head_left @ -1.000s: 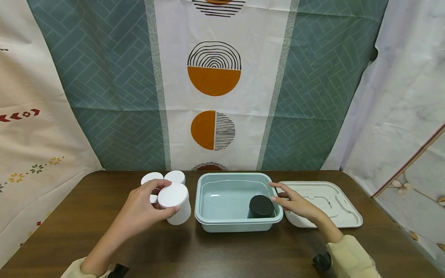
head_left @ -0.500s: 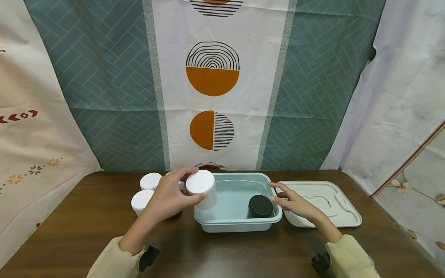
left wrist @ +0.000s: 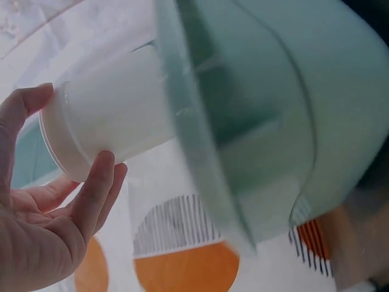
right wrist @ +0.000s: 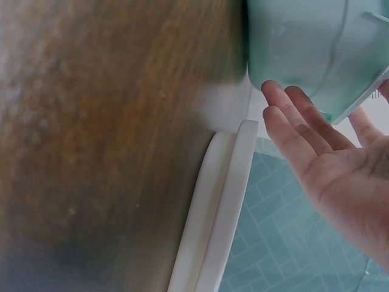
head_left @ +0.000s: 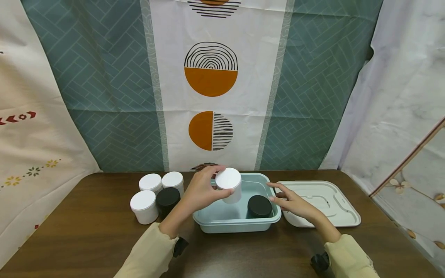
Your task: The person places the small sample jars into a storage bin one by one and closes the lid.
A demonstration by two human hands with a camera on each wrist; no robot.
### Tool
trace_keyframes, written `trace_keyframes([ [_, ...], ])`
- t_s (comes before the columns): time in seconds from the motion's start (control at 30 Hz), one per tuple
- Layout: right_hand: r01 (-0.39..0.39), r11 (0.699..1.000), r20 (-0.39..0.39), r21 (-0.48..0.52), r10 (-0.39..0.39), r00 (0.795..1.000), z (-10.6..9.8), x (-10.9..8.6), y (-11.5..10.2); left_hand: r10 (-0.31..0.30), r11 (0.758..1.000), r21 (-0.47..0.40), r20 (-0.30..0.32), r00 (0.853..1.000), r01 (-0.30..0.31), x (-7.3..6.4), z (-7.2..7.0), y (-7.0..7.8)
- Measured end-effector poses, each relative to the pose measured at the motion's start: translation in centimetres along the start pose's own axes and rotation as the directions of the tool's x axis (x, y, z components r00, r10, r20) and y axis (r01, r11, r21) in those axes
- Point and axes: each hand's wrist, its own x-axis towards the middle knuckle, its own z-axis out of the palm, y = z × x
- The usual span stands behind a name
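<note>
My left hand [head_left: 199, 189] grips a white lidded jar [head_left: 228, 179] between thumb and fingers, over the left half of a pale blue-green plastic bin [head_left: 236, 224]. In the left wrist view the jar [left wrist: 115, 103] hangs upright, its lower end hidden behind the wall of the bin [left wrist: 273, 115]. Inside the bin, at the front right corner, stands a black-topped jar [head_left: 259, 206]. My right hand [head_left: 293, 202] rests at the bin's right rim, fingers extended and holding nothing. From the right wrist view, its fingertips lie by the bin's outer wall [right wrist: 298, 48].
Left of the bin stand three white jars [head_left: 144, 206], [head_left: 150, 181], [head_left: 173, 180] and a black-topped jar [head_left: 168, 199] in a cluster. A white lid [head_left: 323, 197] lies flat at right on the brown wooden table [head_left: 250, 255]. Patterned curtains [head_left: 212, 85] hang behind.
My left hand has lifted the white jar from the cluster and carried it right, over the bin. A black-topped jar among the others has come into sight. The right hand stays at the rim.
</note>
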Motion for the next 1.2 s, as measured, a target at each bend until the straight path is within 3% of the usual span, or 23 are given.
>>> trace_keyframes([
  [0.2,-0.004,1.000,-0.004,0.004,0.004,1.000,0.0,0.1,0.0,-0.031,0.999,0.031,0.065,0.997,0.029,1.4,2.2,-0.2],
  [0.37,-0.015,1.000,-0.009,0.002,0.015,1.000,0.0,0.1,-0.1,-0.016,0.998,0.065,0.111,0.994,0.008,2.7,3.9,-0.4],
  [0.57,-0.014,1.000,-0.005,0.003,0.014,1.000,0.0,0.1,-0.2,-0.006,0.993,0.119,0.133,0.991,-0.010,3.7,5.8,-0.6],
  [0.77,-0.015,1.000,-0.002,0.007,0.015,1.000,0.0,0.1,-0.2,-0.045,0.984,0.180,0.162,0.986,0.015,4.4,7.0,-0.8],
  [1.2,-0.003,1.000,-0.006,0.007,0.003,1.000,0.0,0.1,-0.2,-0.184,0.964,0.236,0.265,0.947,0.121,5.4,8.8,-1.5],
])
